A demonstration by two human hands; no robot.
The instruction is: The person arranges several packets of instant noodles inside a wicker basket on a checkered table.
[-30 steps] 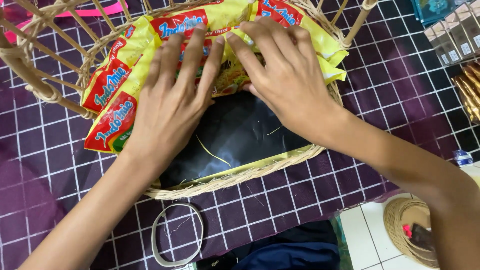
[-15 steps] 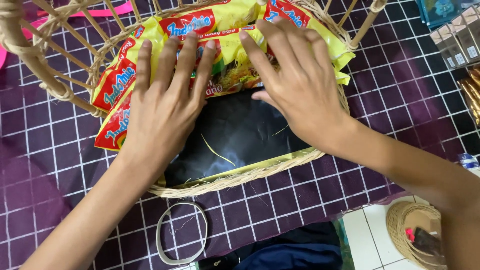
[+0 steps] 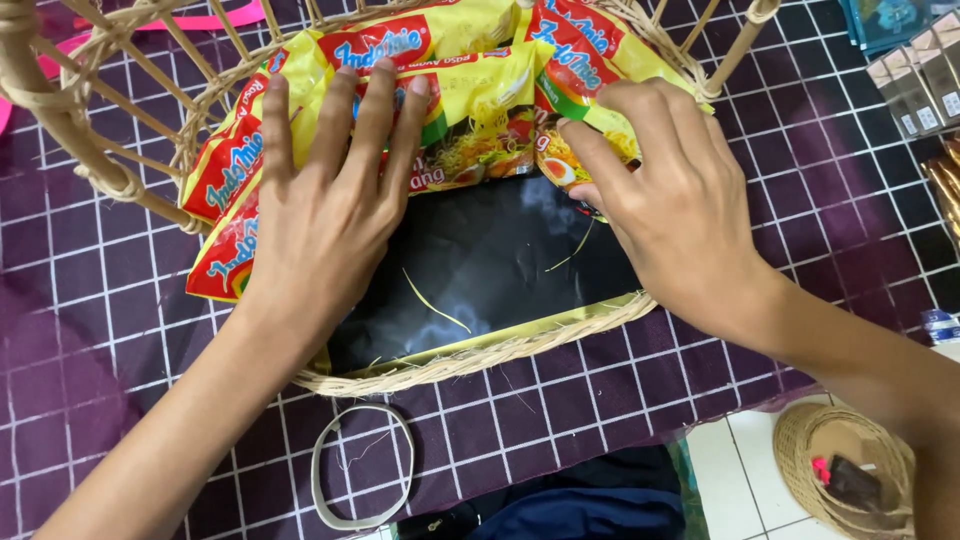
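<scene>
A woven rattan basket (image 3: 470, 365) with a tall stick handle lies on a purple checked cloth. Several yellow and red noodle packets (image 3: 470, 90) fill its far half, over a black lining (image 3: 490, 270). My left hand (image 3: 330, 210) lies flat, fingers spread, on the packets at the left. My right hand (image 3: 670, 220) presses its fingertips on the edge of a packet at the right, fingers bent over it. Neither hand lifts a packet.
A thin round hoop (image 3: 362, 466) lies on the cloth in front of the basket. A small woven bowl (image 3: 800, 450) with bits inside sits on white tiles at the lower right. Small boxes (image 3: 920, 70) stand at the upper right. A pink ribbon (image 3: 200, 20) lies behind the basket.
Both hands have slid the packets a little toward the far side of the basket, baring more of the black lining. The right hand's fingers have curled onto the right packet's edge.
</scene>
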